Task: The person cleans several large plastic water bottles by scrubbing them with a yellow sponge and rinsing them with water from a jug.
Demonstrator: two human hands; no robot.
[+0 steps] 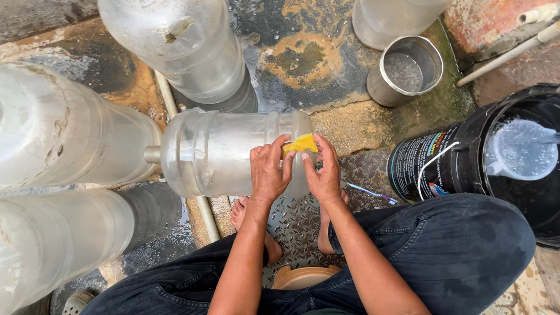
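Observation:
A big clear plastic water jug [216,153] lies on its side in front of me, neck pointing left. Both my hands press a small yellow sponge [301,143] against the jug's base end. My left hand [270,171] grips the sponge from the left, fingers curled over it. My right hand [324,169] holds it from the right. My bare feet [240,211] rest on a wet metal tread plate [297,224] below the jug.
Several more clear jugs surround me: one [178,46] upright at the top, two [58,134] at the left. A steel cup [406,70] stands top right. A black bucket [466,160] with water and a plastic scoop sits right. A toothbrush [373,193] lies beside it.

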